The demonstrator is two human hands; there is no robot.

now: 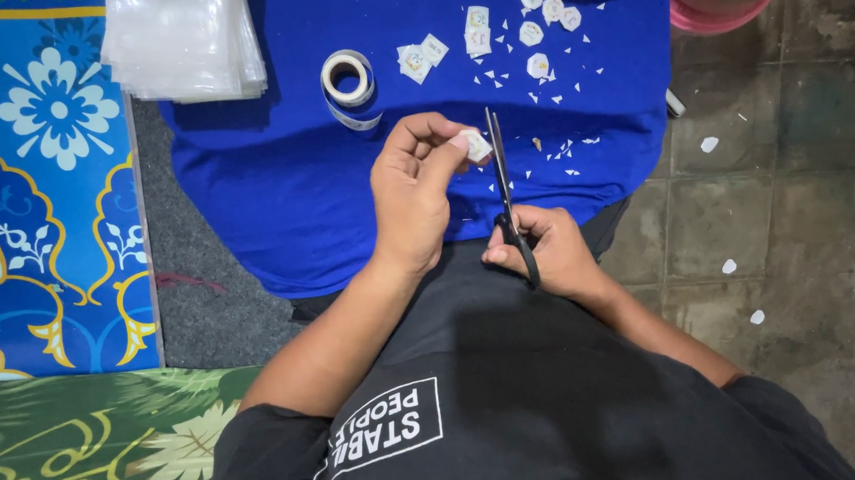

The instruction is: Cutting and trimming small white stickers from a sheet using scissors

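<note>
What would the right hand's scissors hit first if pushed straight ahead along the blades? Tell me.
The right hand points the scissors up the blue cloth; first in line, probably, are the cut paper pieces, though height is unclear.

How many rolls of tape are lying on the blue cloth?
1: the white tape roll sits near the cloth's top, right of the clear plastic bags. Others may be hidden.

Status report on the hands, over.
Left hand pinches a small white paper sticker. Right hand grips black scissors, blades closed beside the sticker. Cut stickers and paper scraps on the blue cloth; nothing blocking.
</note>
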